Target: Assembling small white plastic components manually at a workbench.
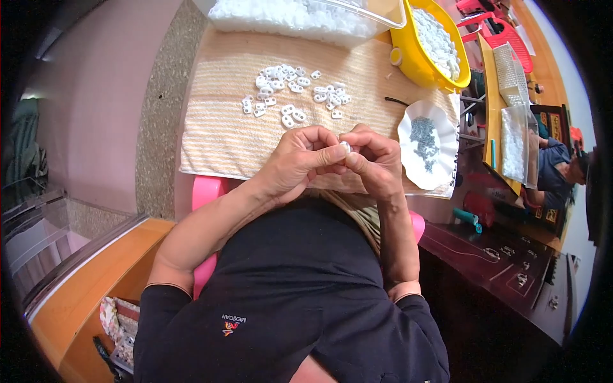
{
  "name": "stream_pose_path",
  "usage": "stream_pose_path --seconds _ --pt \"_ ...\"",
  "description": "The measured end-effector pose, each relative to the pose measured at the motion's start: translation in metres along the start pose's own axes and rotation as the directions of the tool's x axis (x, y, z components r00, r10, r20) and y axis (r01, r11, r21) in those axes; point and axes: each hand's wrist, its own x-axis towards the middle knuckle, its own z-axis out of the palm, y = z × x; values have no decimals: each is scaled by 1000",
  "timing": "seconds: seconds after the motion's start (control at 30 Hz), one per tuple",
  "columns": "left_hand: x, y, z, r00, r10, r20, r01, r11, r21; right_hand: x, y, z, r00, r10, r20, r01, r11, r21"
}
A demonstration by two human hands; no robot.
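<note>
Left hand: the left hand (305, 159) is curled, thumb and fingertips pinched together on a small white plastic piece (345, 147), over the near edge of the counter.
Right hand: the right hand (377, 159) meets the left, its fingers closed on the same small piece from the other side; the two hands touch.
Held piece: only a sliver of it shows between the fingertips; its shape cannot be made out.
Surface: a beige ribbed cloth (217, 127) covers the counter under the hands.
Loose parts: a scatter of small white oval plastic pieces (294, 96) lies on the cloth, beyond the hands toward the far edge.
Plate: a white scalloped paper plate (440, 137) with a heap of tiny dark metal bits (424, 140) sits just right of the right hand.
Far edge: a clear plastic tub (383, 13) full of white pieces stands there; a yellow round bowl (415, 60) of white pieces is at the far right corner.
</note>
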Motion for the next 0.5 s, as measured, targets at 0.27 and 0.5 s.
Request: stream_pose_path --seconds 0.27,0.5 --pt "3 -2 -2 1000 -15 3 15 1000 25 -3 -4 0 983 180 -14 -178 978 114" --pt "-1 -2 -2 997 -76 30 74 995 71 -9 -5 -6 976 213 51 -219 964 152"
